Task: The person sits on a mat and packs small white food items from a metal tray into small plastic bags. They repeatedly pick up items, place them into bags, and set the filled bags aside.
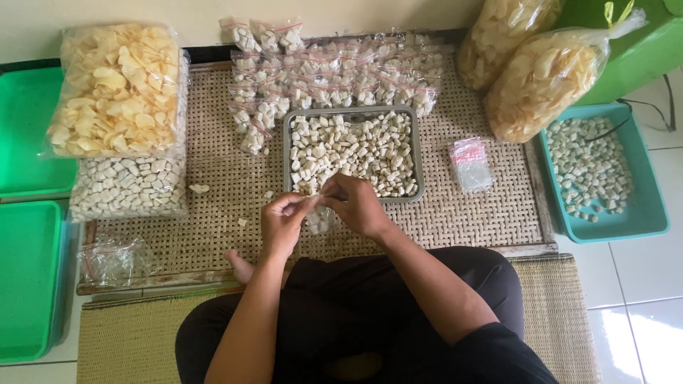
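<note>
1. The left hand (282, 222) and right hand (358, 205) met over the woven mat (213, 163), fingers pinched together on the mouth of a small clear bag (320, 219) that hung between them, part filled with white pieces — likely held that way to keep the opening up.
2. The bag sat just in front of the grey metal tray (420, 167), which held loose white pieces within easy reach of both hands.
3. Filled small bags (334, 75) lay heaped beyond the tray, too many and too overlapped to count.
4. One stack of empty bags (469, 165) lay right of the tray; another loose bunch (114, 259) lay at the mat's left corner.
5. Three big bags of pale chips (117, 89) showed — one left, two right — plus one big bag of white pieces (128, 186).
6. One teal tray (651, 206) of greyish pieces sat on the right, two green trays (28, 277) on the left.
</note>
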